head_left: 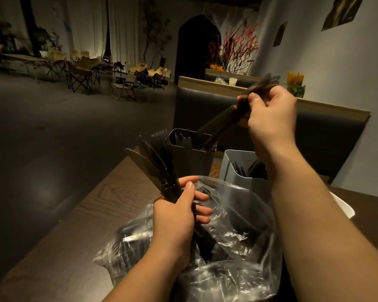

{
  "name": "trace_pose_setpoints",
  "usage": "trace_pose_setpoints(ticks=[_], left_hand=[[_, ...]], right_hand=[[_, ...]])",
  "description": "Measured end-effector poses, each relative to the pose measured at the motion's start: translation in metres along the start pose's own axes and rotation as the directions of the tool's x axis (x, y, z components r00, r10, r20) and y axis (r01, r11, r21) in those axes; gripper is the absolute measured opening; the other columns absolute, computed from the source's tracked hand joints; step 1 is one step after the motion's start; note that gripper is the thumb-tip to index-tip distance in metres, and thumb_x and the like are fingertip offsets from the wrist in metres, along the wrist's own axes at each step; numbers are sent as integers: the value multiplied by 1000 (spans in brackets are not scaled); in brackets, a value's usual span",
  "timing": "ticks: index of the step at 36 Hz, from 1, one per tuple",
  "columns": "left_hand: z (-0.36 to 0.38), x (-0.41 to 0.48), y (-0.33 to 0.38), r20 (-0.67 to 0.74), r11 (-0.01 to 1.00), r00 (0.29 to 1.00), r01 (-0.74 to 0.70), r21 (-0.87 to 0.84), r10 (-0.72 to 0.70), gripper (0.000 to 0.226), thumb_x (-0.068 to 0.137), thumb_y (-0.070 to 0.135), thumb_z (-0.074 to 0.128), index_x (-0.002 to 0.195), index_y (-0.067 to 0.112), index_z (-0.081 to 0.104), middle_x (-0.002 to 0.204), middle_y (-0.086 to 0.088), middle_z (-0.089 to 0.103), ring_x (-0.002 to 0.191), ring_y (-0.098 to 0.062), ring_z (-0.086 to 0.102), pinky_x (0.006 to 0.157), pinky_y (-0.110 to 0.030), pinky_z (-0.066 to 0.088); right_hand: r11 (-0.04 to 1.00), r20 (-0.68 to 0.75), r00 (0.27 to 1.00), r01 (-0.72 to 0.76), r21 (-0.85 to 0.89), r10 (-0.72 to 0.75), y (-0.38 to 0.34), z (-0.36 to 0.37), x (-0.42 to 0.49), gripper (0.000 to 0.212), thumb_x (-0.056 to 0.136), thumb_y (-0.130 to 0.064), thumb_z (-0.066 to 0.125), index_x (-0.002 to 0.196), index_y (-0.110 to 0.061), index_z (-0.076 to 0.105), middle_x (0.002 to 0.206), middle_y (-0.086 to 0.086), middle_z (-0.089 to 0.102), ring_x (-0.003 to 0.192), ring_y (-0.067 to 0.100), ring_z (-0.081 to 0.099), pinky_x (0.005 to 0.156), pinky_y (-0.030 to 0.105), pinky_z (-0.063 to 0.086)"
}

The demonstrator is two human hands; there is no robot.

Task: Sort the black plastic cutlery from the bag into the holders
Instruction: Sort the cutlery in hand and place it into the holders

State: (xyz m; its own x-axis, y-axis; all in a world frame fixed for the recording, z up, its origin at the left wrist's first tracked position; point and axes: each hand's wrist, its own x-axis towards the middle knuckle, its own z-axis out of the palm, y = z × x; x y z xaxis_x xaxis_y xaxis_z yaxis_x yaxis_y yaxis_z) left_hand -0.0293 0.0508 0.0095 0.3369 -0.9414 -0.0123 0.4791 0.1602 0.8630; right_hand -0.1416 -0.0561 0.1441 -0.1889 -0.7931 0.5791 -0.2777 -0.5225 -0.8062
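black knives (150, 164) in l hand (177, 212) grip over bag (238, 247); r hand (268, 114) grip clasps blurred bundle (218, 123), prob. cutlery

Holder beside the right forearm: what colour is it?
The holder is pale grey, almost white, best seen in the head view.

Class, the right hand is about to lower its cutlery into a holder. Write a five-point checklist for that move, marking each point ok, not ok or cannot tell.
1. Right hand grips the right bundle of black cutlery securely: ok.
2. Right bundle's lower end sits at the dark holder's opening: ok.
3. Right bundle is all one type: cannot tell, blurred.
4. Dark holder and light holder stand upright on the table: ok.
5. Left hand holds the left bundle above the bag, out of the way: ok.
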Motion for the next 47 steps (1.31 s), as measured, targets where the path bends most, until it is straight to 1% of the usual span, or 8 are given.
trace_pose_setpoints(ticks=[8,15,26,31,34,39,43,47], left_hand=[[-1,1,-1,-3,1000,1000,9,3,-9,19,103,14,53,99,14,72,68,-8,63,54,-20,58,47,-26,47],[-1,2,0,-6,999,999,31,-11,-32,16,103,15,55,100,13,71,66,-8,59,52,-19,54,45,-25,44],[0,-1,4,155,994,982,106,7,-106,22,100,33,57,110,14,62,61,1,49,44,-10,37,42,-23,25],[-1,-4,8,280,986,953,147,-82,-118,35,86,45,55,106,16,57,65,0,52,41,-11,37,39,-23,21],[-1,-4,8,328,975,938,172,-143,-117,35,86,43,51,106,14,55,65,-4,51,39,-12,37,38,-21,21],[-4,-7,5,462,963,876,231,-142,-142,39,92,42,47,112,11,57,67,-7,52,41,-13,39,39,-22,22],[-1,-12,3,575,951,795,294,-92,-190,48,88,51,58,117,13,66,72,-7,52,43,-12,39,37,-21,25],[0,-17,1,599,958,762,285,31,-246,46,88,56,57,115,21,73,72,-6,53,45,-10,40,40,-22,24]], right_hand=[[991,148,989,37,-128,-18,13,17,-4,20,100,-13,55,118,-18,58,113,-1,66,107,14,67,89,41,60],[930,387,917,223,-292,-99,11,26,-14,68,97,-3,58,151,-30,28,121,2,56,107,12,57,87,25,50],[701,602,796,396,-593,60,35,44,-20,31,97,-15,59,127,-23,58,124,4,61,116,21,57,95,35,51],[497,705,689,559,-664,167,38,42,-22,33,105,-32,42,136,-28,55,150,0,39,139,27,24,109,45,27],[567,644,762,502,-653,66,31,28,-21,39,104,-28,45,143,-31,50,156,-1,31,144,27,16,114,46,21],[898,418,905,247,-363,-80,7,-11,-45,18,101,-24,55,113,-27,68,108,-13,65,106,3,59,92,23,51],[987,551,823,-71,-146,141,-10,-33,-73,18,98,-32,58,96,-22,73,85,-2,72,79,11,69,60,19,54],[966,591,781,-259,9,204,-6,-41,-83,12,94,-18,66,98,-10,74,82,-2,75,73,3,71,53,13,49]])
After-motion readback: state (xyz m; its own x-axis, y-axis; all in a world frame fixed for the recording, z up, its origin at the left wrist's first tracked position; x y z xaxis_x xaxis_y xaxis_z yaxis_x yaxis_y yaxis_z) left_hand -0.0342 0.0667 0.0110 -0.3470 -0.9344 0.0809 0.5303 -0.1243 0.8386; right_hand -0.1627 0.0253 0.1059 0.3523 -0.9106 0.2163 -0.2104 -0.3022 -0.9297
